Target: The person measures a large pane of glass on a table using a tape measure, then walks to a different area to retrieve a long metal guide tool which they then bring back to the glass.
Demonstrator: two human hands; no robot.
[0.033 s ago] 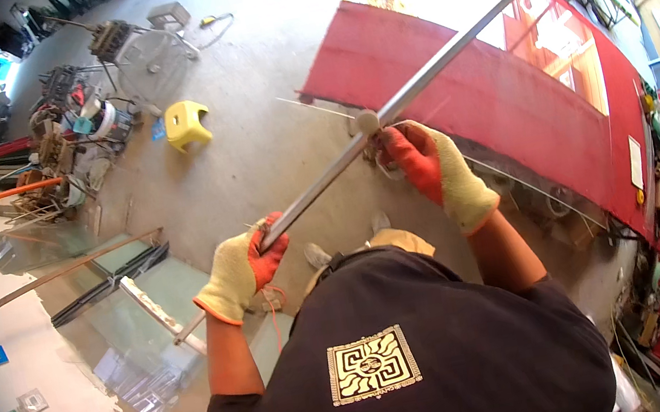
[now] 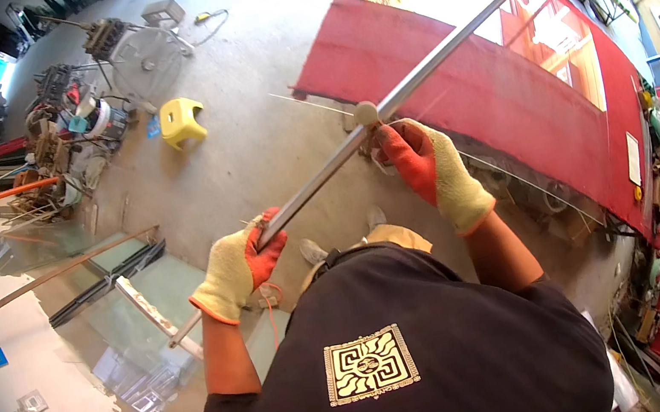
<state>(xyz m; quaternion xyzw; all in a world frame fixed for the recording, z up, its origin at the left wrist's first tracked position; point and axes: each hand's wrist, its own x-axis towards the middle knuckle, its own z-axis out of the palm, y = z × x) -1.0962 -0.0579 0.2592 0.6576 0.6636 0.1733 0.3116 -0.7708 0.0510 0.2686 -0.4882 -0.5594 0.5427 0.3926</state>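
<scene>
Beside the red table [image 2: 372,35], the left hand [image 2: 238,265] clasps a slanting metal bar [image 2: 422,77] low down; the right hand [image 2: 438,167] curls by a round disc [image 2: 365,113], its hold unclear. I'd support the bar evenly.

The gloved left hand [image 2: 242,261] curls tight while the gloved right hand [image 2: 435,170] pinches farther forward.
</scene>
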